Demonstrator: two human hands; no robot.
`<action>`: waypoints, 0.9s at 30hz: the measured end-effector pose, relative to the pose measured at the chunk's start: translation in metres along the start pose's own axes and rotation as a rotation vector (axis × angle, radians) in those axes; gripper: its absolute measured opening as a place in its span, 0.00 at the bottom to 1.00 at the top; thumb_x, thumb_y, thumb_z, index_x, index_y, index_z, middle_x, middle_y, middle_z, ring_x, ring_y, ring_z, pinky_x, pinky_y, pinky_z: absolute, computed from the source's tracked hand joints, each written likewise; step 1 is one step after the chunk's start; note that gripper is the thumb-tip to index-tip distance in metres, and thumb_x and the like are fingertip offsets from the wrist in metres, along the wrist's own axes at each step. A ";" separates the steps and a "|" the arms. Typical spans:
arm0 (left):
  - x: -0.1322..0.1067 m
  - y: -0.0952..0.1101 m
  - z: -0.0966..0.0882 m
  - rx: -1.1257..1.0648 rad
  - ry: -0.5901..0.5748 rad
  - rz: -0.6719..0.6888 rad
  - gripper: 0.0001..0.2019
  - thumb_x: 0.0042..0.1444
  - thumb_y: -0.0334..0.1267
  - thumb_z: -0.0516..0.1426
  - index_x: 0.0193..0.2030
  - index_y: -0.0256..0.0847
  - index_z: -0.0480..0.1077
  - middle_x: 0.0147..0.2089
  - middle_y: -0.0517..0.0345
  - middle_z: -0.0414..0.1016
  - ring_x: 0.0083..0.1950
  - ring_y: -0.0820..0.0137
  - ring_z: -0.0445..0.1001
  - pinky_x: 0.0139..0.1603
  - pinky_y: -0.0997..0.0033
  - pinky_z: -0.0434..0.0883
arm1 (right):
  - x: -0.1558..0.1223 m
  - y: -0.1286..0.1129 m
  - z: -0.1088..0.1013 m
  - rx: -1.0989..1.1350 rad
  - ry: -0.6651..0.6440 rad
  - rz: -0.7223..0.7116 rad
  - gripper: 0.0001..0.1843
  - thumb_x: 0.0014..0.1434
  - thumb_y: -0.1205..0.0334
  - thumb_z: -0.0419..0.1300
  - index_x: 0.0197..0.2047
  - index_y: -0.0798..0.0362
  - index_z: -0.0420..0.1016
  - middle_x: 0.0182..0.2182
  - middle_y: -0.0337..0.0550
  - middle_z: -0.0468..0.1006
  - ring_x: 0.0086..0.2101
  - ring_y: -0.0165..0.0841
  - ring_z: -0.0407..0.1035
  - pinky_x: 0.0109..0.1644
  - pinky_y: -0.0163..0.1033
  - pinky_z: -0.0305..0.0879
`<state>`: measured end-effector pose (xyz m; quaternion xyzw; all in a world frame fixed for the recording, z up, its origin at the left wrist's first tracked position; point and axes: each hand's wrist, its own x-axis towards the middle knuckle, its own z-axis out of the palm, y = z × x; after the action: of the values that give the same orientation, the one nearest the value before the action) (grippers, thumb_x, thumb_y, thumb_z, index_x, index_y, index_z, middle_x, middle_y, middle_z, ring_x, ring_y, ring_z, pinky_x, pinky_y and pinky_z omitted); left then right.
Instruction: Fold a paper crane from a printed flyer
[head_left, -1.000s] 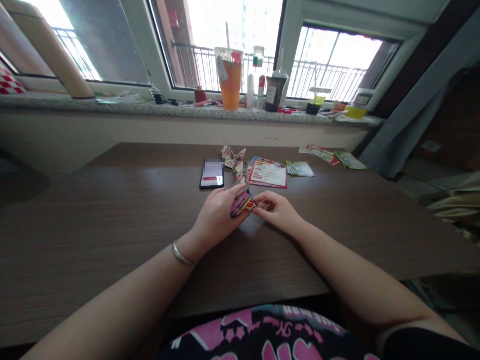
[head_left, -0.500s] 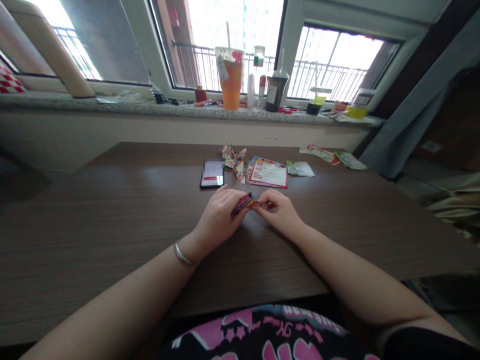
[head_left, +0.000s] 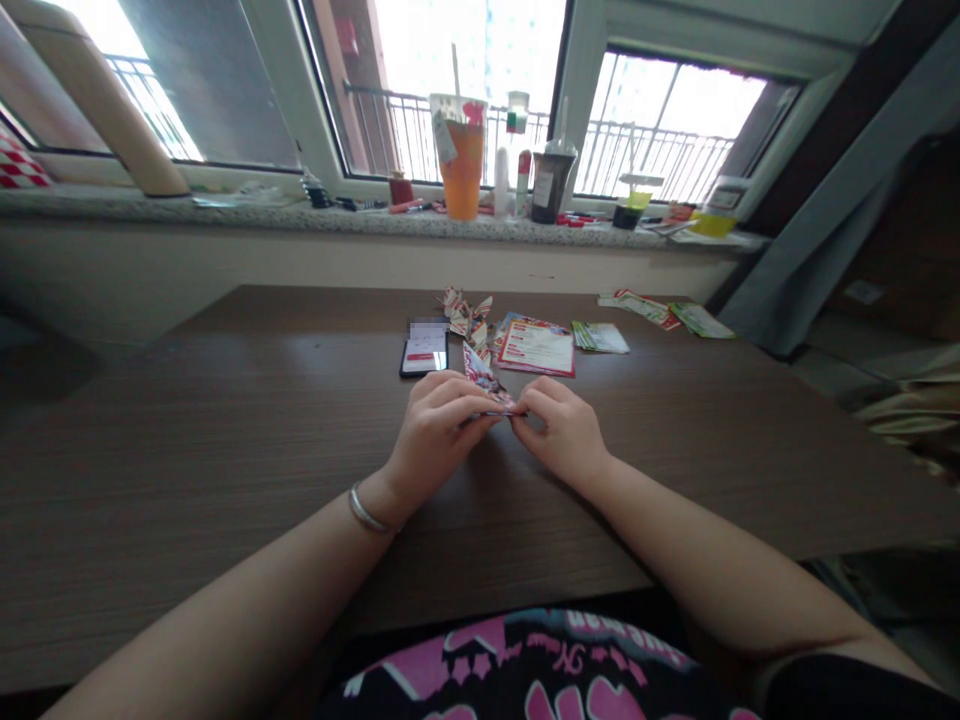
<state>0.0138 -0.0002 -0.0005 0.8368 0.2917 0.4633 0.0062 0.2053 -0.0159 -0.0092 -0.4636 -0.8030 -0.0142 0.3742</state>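
Over the middle of the table, both my hands pinch a small folded piece of printed paper (head_left: 486,378), coloured red, white and dark. My left hand (head_left: 442,425), with a silver bangle on its wrist, grips the paper's near edge between thumb and fingers. At the right end of that edge, the thumb and fingertips of my right hand (head_left: 561,428) pinch a corner. One pointed part of the paper stands up beyond my left fingers. The lower folds are hidden by my fingers. Just beyond lie folded paper pieces (head_left: 470,318) with red and white print.
A phone (head_left: 425,350) lies beyond my left hand. Printed cards (head_left: 536,345) are stacked beside the folded pieces, with green-edged cards (head_left: 600,338) to their right. More cards (head_left: 701,320) lie at the far right. Cups, including an orange drink (head_left: 463,165), stand on the windowsill (head_left: 360,222).
The folded paper has turned in my hands, so a pointed printed part now stands up beyond my left fingers. My left fingers have moved over its near edge. The other objects stay put.
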 end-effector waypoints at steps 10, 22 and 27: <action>-0.002 -0.012 0.003 -0.012 0.032 0.075 0.05 0.55 0.34 0.61 0.40 0.43 0.74 0.37 0.58 0.77 0.39 0.69 0.70 0.45 0.64 0.67 | 0.002 0.006 0.001 0.151 0.109 -0.037 0.02 0.57 0.64 0.59 0.33 0.50 0.73 0.34 0.42 0.75 0.37 0.32 0.70 0.40 0.36 0.67; -0.005 -0.012 0.003 -0.027 0.007 0.049 0.07 0.58 0.34 0.58 0.44 0.42 0.73 0.40 0.56 0.77 0.41 0.69 0.72 0.46 0.64 0.68 | 0.000 0.007 0.000 0.239 0.124 -0.080 0.03 0.59 0.63 0.59 0.36 0.49 0.74 0.35 0.42 0.75 0.37 0.31 0.70 0.40 0.37 0.69; -0.004 -0.012 0.002 -0.034 0.007 0.063 0.07 0.59 0.34 0.57 0.43 0.42 0.74 0.39 0.57 0.77 0.40 0.70 0.72 0.46 0.65 0.68 | 0.000 0.007 0.000 0.257 0.141 -0.099 0.04 0.60 0.64 0.59 0.37 0.49 0.75 0.35 0.42 0.75 0.37 0.30 0.70 0.41 0.37 0.70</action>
<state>0.0080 0.0083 -0.0085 0.8437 0.2571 0.4713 0.0047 0.2106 -0.0119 -0.0109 -0.3695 -0.7919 0.0379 0.4847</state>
